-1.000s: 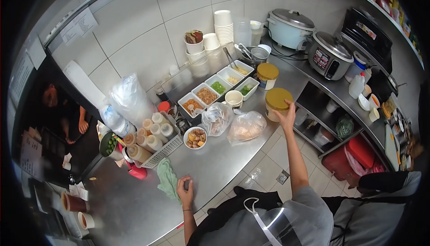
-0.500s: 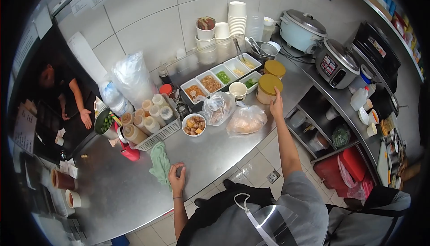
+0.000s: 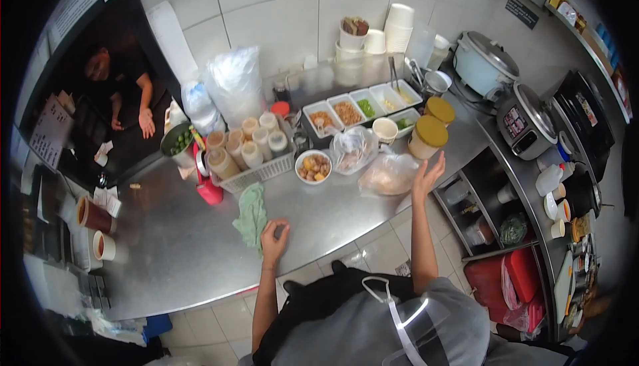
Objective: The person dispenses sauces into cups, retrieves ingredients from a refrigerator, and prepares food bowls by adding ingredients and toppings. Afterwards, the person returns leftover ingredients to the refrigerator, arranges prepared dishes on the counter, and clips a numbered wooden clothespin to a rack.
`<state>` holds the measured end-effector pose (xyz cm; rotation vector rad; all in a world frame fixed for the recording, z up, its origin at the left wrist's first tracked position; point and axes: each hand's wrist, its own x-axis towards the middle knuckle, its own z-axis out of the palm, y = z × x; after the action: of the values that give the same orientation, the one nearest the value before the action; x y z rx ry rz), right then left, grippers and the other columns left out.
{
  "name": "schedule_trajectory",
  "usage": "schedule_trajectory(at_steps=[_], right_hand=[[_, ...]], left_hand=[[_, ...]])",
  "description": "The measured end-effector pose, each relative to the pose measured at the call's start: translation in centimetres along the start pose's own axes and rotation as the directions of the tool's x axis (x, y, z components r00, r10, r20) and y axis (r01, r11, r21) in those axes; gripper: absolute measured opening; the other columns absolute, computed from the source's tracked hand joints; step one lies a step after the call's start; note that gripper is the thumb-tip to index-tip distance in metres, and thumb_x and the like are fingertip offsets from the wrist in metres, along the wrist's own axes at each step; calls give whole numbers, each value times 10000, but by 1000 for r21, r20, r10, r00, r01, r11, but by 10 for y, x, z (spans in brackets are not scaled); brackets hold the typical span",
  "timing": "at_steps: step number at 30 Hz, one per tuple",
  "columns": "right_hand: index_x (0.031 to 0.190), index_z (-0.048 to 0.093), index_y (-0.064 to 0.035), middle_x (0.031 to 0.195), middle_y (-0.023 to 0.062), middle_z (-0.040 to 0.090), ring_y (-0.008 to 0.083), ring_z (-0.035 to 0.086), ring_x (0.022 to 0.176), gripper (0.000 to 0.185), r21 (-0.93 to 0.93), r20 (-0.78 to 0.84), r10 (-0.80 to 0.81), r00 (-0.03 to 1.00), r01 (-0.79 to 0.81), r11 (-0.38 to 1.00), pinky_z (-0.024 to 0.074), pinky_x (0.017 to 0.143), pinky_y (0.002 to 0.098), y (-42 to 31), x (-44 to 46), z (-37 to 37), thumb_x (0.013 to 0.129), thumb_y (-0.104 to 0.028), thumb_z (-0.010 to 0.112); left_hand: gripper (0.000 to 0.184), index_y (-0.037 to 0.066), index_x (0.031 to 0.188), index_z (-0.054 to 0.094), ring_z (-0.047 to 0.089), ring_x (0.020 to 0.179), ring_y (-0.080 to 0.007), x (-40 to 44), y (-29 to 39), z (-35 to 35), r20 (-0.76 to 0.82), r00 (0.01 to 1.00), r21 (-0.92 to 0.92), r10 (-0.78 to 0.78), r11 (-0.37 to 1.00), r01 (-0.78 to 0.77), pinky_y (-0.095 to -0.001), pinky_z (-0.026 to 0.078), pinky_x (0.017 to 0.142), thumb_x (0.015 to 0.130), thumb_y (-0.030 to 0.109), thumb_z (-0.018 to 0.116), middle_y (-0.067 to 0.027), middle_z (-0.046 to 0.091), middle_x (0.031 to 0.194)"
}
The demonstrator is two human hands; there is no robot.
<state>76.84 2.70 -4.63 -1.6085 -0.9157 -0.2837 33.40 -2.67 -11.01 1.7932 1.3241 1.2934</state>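
Note:
My right hand (image 3: 427, 174) is open with fingers spread, just in front of a tub with a mustard-yellow lid (image 3: 430, 133). Left of it lies a clear plastic bag of pale orange food (image 3: 387, 175). At the counter's front, my left hand (image 3: 273, 241) is closed in a loose curl beside a crumpled green cloth (image 3: 251, 217); whether anything is inside the fingers is hidden. Between the hands and farther back stand a white bowl of browned chunks (image 3: 313, 167) and another knotted bag (image 3: 351, 149).
A grey basket of squeeze bottles (image 3: 258, 174) stands at the back left. White topping trays (image 3: 347, 114) line the wall side. Rice cookers (image 3: 524, 121) are on the right. Another person's hand (image 3: 146, 123) shows through the opening at left.
My right hand has come off the yellow lid and opened out in front of the tub. The camera view has shifted. My left hand stays by the cloth.

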Motion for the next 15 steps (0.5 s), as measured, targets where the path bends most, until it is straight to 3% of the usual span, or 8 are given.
schedule_trajectory(at_steps=[2,5,8,10,13,15], right_hand=[[1370,322,-35,1390,252,244,403,244,1295,527,-6,5,-57,998,57,998,196,1057,469,-26,-28,-7,898,-182,507],[1352,349,-31,1379,246,260,396,256,1283,509,16,15,-118,993,118,993,194,1050,477,-63,-49,4,896,-187,514],[1324,387,-25,1378,239,264,381,249,1287,483,20,15,-197,980,197,980,194,1046,474,-89,-53,12,887,-174,531],[1313,401,-21,1380,239,263,378,241,1292,472,19,13,-216,976,216,976,191,1048,473,-104,-53,10,884,-166,535],[1279,447,-28,1372,229,288,379,268,1280,429,69,33,-273,962,270,960,207,1045,474,-118,-56,12,875,-135,543],[1249,490,-53,1367,209,313,376,288,1270,389,192,137,-326,935,298,935,217,1047,474,-124,-61,15,868,-108,548]], left_hand=[[95,-1,832,615,613,823,-237,0,3,3,-38,999,-17,15,1000,-16,-310,464,753,778,58,666,-110,632,861],[80,-8,832,612,607,830,-222,-4,0,3,-51,998,64,-30,997,33,-292,461,761,790,49,651,-103,632,861],[86,-7,832,617,606,841,-220,-1,-3,3,-46,999,37,27,999,-25,-292,462,764,788,54,660,-102,628,891],[90,-6,831,620,605,850,-220,-5,0,6,-23,999,21,-26,999,27,-292,462,772,787,58,666,-105,625,929],[90,-2,835,626,605,858,-224,-4,-3,9,-39,999,12,22,1000,-21,-293,460,784,789,64,666,-107,623,939],[90,-3,833,631,610,853,-233,-2,-4,8,-32,999,14,20,1000,-19,-295,464,781,797,73,663,-114,626,924]])
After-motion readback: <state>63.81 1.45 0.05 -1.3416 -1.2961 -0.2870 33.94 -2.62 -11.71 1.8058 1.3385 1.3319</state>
